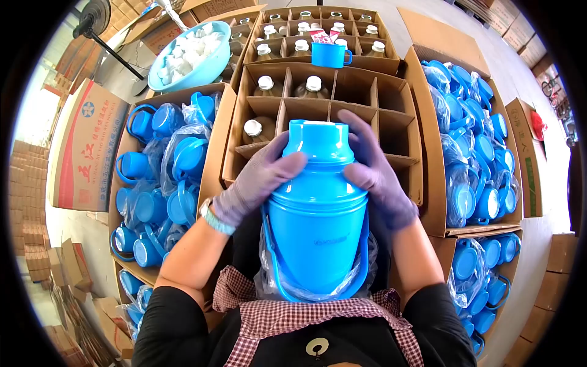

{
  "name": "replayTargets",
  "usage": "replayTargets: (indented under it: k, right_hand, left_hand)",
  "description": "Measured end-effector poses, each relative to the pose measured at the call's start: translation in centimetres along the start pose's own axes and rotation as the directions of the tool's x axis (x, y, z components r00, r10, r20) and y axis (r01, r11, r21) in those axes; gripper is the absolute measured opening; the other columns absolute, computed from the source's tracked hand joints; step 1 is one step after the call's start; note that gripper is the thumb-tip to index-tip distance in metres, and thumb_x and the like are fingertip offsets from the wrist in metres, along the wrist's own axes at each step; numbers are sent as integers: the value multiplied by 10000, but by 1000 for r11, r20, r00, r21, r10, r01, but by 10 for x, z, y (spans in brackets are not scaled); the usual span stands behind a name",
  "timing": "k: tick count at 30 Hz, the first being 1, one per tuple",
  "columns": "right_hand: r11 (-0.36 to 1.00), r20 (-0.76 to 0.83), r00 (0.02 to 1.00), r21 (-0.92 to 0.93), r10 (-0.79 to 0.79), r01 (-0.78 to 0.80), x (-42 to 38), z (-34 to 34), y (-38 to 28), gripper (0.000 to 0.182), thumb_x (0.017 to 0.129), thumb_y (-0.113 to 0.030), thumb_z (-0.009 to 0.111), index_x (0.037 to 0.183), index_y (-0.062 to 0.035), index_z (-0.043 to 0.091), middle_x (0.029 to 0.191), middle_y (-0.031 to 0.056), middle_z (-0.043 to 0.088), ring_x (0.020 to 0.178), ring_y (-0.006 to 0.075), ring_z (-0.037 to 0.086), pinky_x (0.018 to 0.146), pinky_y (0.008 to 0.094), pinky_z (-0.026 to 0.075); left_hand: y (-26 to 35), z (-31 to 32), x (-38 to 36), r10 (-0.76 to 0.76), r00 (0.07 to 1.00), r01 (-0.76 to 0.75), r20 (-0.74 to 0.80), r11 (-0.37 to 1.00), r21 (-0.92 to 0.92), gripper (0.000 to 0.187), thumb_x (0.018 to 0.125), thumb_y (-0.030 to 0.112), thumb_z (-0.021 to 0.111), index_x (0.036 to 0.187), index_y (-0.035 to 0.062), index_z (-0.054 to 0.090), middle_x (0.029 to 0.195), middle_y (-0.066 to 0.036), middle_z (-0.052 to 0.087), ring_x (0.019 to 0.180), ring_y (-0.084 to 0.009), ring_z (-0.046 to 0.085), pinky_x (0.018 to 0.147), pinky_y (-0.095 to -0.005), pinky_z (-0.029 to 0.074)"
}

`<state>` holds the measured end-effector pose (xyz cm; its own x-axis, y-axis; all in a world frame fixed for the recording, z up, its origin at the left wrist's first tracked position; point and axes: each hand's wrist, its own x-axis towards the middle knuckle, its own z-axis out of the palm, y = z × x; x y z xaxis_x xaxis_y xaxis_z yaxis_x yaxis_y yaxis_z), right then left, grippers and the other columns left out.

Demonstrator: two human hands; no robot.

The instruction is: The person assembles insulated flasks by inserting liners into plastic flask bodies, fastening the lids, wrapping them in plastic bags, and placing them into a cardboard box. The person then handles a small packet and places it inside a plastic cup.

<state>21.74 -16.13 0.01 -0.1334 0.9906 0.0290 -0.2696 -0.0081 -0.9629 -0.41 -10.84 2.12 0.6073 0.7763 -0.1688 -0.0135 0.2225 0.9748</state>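
A bright blue thermos flask point(318, 226) stands upright in front of my torso, its carrying handle hanging down at the near side. My left hand point(263, 177), in a greyish-purple glove, grips the flask's shoulder from the left, thumb toward the middle. From the other side my gloved right hand point(382, 177) holds the shoulder and neck, its upper fingers slightly blurred. Clear plastic film point(367, 269) is bunched around the lower body. Just beyond is a divided cardboard carton point(327, 74) with white-capped bottles point(312, 87) in some compartments.
Cartons of blue plastic parts in film flank me at left point(150, 208) and right point(471, 140). A light-blue basin point(159, 61) of white pieces sits at back left. A blue mug point(329, 55) with packets rests on the rear carton. A fan point(93, 17) stands far left.
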Motion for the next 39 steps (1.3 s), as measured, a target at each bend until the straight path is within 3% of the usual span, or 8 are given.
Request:
replayTargets:
  k: [5,10,13,23,33,35,37,39]
  right_hand:
    - [349,214,920,-878,-329,328,-52,88,-82,942,769,-397,871,1531,-69,425,1396,236,568,1250,449,601,1059,450,499]
    - [338,598,698,-612,-394,715,36,18,-139,666,776,-297,850,1366,-82,626,1396,168,598,1263,363,601,1069,444,489]
    - [818,903,427,-210,-48,535,62,46,-158,635,770,-294,848,1325,-49,662,1239,121,692,1199,264,640,1052,374,493]
    - [171,67,985,-981,-157,94,-95,121,-194,742,795,-531,804,1273,-6,588,997,221,717,918,382,732,813,439,591]
    - [180,846,499,-470,-188,864,-160,184,-221,768,782,-354,837,1443,-115,527,1161,129,700,1058,317,698,931,442,566]
    - [270,424,878,-839,-221,473,-159,162,-213,674,835,-324,781,1407,-65,538,1130,177,706,1039,326,709,896,428,577]
    - [130,169,955,-970,-245,205,-136,109,-183,675,854,-336,761,1398,-17,521,1144,259,677,1095,388,686,924,453,557]
    - [-7,158,977,-987,-142,159,-165,131,-205,674,853,-356,761,1411,-56,530,1148,214,683,1131,410,669,967,469,544]
  left_hand:
    - [-42,-26,37,80,902,153,425,861,-486,853,943,564,676,1531,23,377,1371,-129,589,1233,-166,581,1042,-306,489]
    - [-23,-17,28,118,901,106,418,874,-474,956,890,550,738,1562,21,309,1391,-134,565,1221,-164,577,1022,-301,488]
    - [2,-15,4,141,926,26,349,901,-434,1023,859,541,775,1580,20,268,1402,-137,550,1214,-162,575,1010,-299,488]
    - [25,57,-222,217,976,-216,29,976,-40,1256,750,405,907,1644,33,106,1501,-143,448,1249,-170,536,1023,-311,461]
    - [36,-9,-192,307,714,-363,629,931,-42,1185,685,289,963,1620,39,281,1471,-131,570,1325,-209,543,1157,-409,405]
    - [44,34,-228,120,969,-92,215,986,-136,1197,709,332,945,1626,23,241,1439,-153,581,1291,-233,564,1144,-413,419]
    - [-18,104,-246,568,822,-459,-39,702,545,1106,795,126,887,1644,34,184,1522,-132,489,1362,-209,496,1144,-360,393]
    - [-17,110,-252,432,901,-432,40,902,-15,1161,762,125,913,1647,32,168,1596,-132,398,1441,-204,395,1199,-364,306]
